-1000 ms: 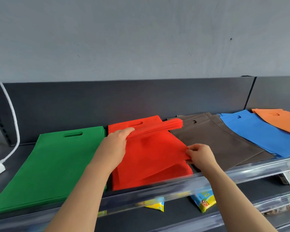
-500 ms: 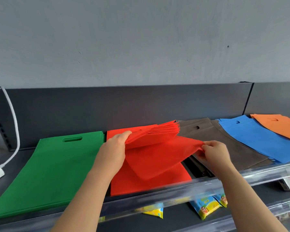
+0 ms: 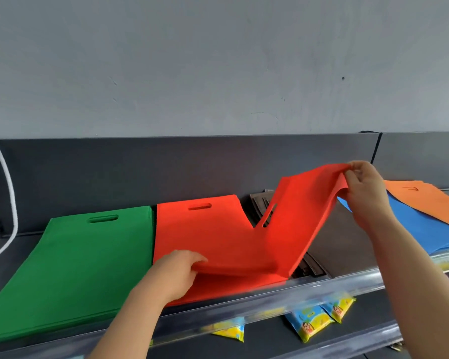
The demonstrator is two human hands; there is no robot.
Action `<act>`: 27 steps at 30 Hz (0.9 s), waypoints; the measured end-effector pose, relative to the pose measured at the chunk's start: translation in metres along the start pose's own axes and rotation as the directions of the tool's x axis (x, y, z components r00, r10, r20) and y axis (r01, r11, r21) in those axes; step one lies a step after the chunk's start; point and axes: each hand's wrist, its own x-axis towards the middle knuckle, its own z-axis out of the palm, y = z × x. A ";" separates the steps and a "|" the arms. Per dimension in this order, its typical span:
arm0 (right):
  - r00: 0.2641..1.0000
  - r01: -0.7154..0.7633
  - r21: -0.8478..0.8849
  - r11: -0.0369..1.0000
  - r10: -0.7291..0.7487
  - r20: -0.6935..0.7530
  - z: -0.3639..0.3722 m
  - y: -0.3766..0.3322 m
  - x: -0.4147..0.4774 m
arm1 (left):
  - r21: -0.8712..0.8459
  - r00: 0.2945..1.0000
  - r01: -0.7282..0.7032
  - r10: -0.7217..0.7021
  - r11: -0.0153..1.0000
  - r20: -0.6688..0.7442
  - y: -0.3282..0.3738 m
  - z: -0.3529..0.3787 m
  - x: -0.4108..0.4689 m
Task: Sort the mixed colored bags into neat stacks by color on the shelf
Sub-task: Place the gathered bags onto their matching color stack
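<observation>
Reference item: the red stack [image 3: 197, 234], which lies flat on the shelf [image 3: 24, 255] with its handle cut-out toward the back panel.

1. Right hand [image 3: 366, 193]: raised above and to the right of the red stack. Thumb and fingers pinch the upper corner of one red bag [image 3: 296, 224]. The bag slopes down from this grip to the near right corner of the red stack, where its lower edge touches the stack.
2. Left hand [image 3: 176, 274]: at the near left edge of the red stack. The thumb lies on top and the fingers curl under the upper layers, gripping them slightly raised.
3. Green stack [image 3: 83, 257]: just beside the red stack on its left, edges almost touching.
4. Brown stack [image 3: 340, 242]: just right of the red stack, partly behind the lifted red bag.
5. Blue stack [image 3: 420, 229] and orange stack [image 3: 420, 198]: further right of the red stack, beyond the brown one; orange overlaps blue.
6. Front rail [image 3: 270, 304]: runs along the near edge of the red stack. Snack packets [image 3: 309, 322] lie below it.
7. White cable [image 3: 11, 203]: well left of the red stack, past the green one.
</observation>
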 end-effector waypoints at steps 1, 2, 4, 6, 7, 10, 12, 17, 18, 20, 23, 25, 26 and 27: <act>1.000 0.027 -0.011 1.000 -0.027 0.008 0.001 -0.003 0.001 | 0.010 0.998 0.020 -0.021 1.000 0.059 0.002 -0.001 0.000; 0.999 0.046 -0.012 0.999 -0.046 0.014 0.002 -0.004 0.003 | 0.015 0.993 0.048 -0.049 0.999 0.109 0.005 -0.002 0.000; 0.998 0.067 -0.003 0.998 -0.067 0.013 0.004 -0.007 0.006 | 0.009 0.975 0.111 -0.111 0.994 0.194 0.012 -0.008 0.001; 0.995 0.097 0.006 0.995 -0.097 -0.007 0.002 -0.014 0.009 | 0.012 0.950 0.166 -0.163 0.986 0.267 0.018 -0.013 0.005; 0.994 0.106 0.014 0.994 -0.106 -0.014 0.000 -0.018 0.011 | 0.023 0.936 0.188 -0.186 0.982 0.299 0.022 -0.015 0.007; 0.989 0.146 0.074 0.987 -0.142 -0.051 -0.011 -0.028 0.020 | 0.095 0.928 0.205 -0.224 0.974 0.297 0.038 -0.018 0.014; 0.983 0.169 0.120 0.978 -0.158 -0.092 -0.019 -0.037 0.027 | 0.013 0.975 0.137 -0.137 0.990 0.177 0.055 -0.013 0.023; 0.972 0.214 0.236 0.948 -0.182 -0.149 -0.033 -0.048 0.031 | -0.792 0.981 0.105 0.066 0.602 0.180 0.130 0.006 0.040; 0.971 0.217 0.255 0.942 -0.182 -0.153 -0.034 -0.047 0.029 | -0.893 0.968 0.183 0.085 0.412 0.238 0.145 0.008 0.043; 0.971 0.217 0.267 0.939 -0.179 -0.159 -0.032 -0.041 0.027 | -0.966 0.963 0.252 0.089 0.051 0.256 0.162 0.006 0.051; 0.984 0.169 0.276 0.946 -0.148 -0.096 -0.024 -0.021 0.023 | -0.968 0.990 0.093 -0.079 -0.232 0.114 0.154 -0.003 0.059; 0.995 0.100 0.271 0.957 -0.099 -0.017 -0.015 -0.003 0.018 | -0.987 0.971 0.002 -0.237 -0.162 0.041 0.129 -0.009 0.063; 0.997 0.071 0.227 0.971 -0.079 0.023 -0.009 0.004 0.014 | -0.997 0.949 -0.011 -0.315 -0.081 0.015 0.112 -0.009 0.067; 0.995 0.052 0.161 0.986 -0.064 0.071 -0.004 0.011 0.009 | -0.999 0.917 0.000 -0.398 0.034 -0.013 0.095 -0.010 0.068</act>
